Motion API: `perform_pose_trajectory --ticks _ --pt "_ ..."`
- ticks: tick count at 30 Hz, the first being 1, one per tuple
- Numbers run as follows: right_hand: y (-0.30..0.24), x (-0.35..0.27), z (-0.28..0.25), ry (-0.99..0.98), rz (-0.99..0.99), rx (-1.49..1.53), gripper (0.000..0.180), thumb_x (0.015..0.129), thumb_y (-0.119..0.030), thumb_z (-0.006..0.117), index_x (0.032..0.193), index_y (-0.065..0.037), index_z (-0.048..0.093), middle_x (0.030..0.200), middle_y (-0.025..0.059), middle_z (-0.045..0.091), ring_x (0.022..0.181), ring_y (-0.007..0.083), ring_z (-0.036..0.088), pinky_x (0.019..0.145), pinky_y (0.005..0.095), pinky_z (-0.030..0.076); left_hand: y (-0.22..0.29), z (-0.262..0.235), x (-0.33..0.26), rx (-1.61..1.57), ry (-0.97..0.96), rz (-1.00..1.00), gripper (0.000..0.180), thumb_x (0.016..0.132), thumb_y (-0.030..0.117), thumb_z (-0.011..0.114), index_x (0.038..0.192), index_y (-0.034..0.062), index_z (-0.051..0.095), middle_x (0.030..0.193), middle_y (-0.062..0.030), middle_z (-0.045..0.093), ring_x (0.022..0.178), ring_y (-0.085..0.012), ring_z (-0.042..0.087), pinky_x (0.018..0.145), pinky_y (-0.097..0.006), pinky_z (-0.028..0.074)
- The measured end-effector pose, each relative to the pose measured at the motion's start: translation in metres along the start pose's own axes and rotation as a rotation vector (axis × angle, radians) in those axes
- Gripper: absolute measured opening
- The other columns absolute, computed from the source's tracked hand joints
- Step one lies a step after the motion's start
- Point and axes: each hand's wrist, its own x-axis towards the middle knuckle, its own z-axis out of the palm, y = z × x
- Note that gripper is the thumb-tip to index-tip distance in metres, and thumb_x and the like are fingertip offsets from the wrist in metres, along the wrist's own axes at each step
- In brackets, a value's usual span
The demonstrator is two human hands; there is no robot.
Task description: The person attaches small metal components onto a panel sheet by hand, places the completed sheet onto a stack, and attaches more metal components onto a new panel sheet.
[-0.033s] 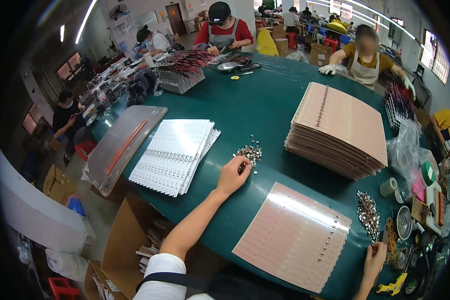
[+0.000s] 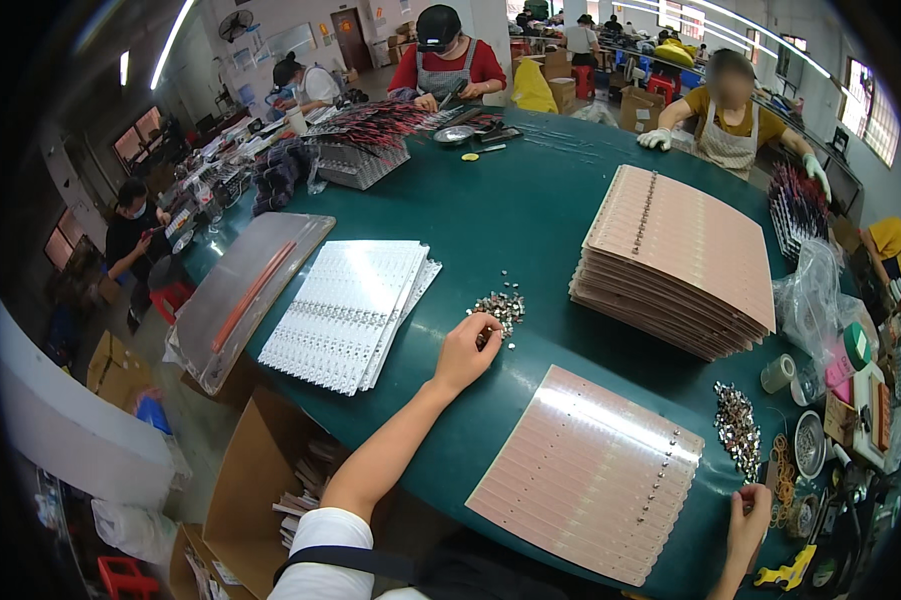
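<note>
My left hand (image 2: 467, 352) rests at the near edge of a small pile of shiny metal pieces (image 2: 505, 308), its fingers curled together; what they hold, if anything, is hidden. At the lower right, my right hand (image 2: 748, 520) is bent with thumb and fingers close together, just below a second pile of metal pieces (image 2: 737, 430). Anything in its fingertips is too small to make out. Between my hands lies a flat pinkish panel (image 2: 580, 470) of joined strips, with a row of small metal pieces along its right side.
A tall stack of pinkish panels (image 2: 685, 260) stands at the right, white panels (image 2: 345, 310) at the left. Tape rolls (image 2: 776, 374), a metal bowl (image 2: 810, 444) and a yellow-handled tool (image 2: 785, 572) crowd the right edge. Co-workers stand across the green table (image 2: 530, 200).
</note>
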Motion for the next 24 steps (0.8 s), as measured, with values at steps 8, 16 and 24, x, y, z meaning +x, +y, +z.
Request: perform_pose_trajectory --ticks 8,16,24 --pt "-0.098 -0.037 0.003 -0.309 0.168 0.733 0.01 0.089 0.003 0.064 0.097 0.006 0.068 0.09 0.0061 0.066 0.078 0.0122 0.064 0.07 0.0238 0.051 -0.005 0.001 0.021 0.081 0.039 0.122 0.009 0.087 0.01 0.064 0.093 0.0033 0.064 0.083 -0.0093 0.064 0.073 -0.0221 0.062 0.064 -0.033 0.049" --pt "-0.123 -0.058 0.018 -0.279 -0.119 0.381 0.01 0.08 -0.001 0.072 0.09 -0.002 0.07 0.084 0.0061 0.061 0.071 0.0156 0.061 0.062 0.0272 0.049 -0.018 0.006 0.02 0.035 -0.027 0.039 0.01 0.092 0.011 0.064 0.099 0.0046 0.067 0.084 -0.0019 0.067 0.073 -0.0084 0.059 0.067 -0.023 0.048" --pt "-0.121 -0.071 0.021 -0.312 -0.148 0.381 0.01 0.079 -0.001 0.073 0.089 -0.002 0.07 0.086 0.0061 0.06 0.073 0.0167 0.061 0.064 0.0277 0.051 -0.017 0.003 0.01 0.078 -0.063 0.021 0.013 0.094 0.012 0.063 0.103 0.0022 0.066 0.091 -0.0024 0.068 0.08 -0.0075 0.062 0.076 -0.022 0.049"
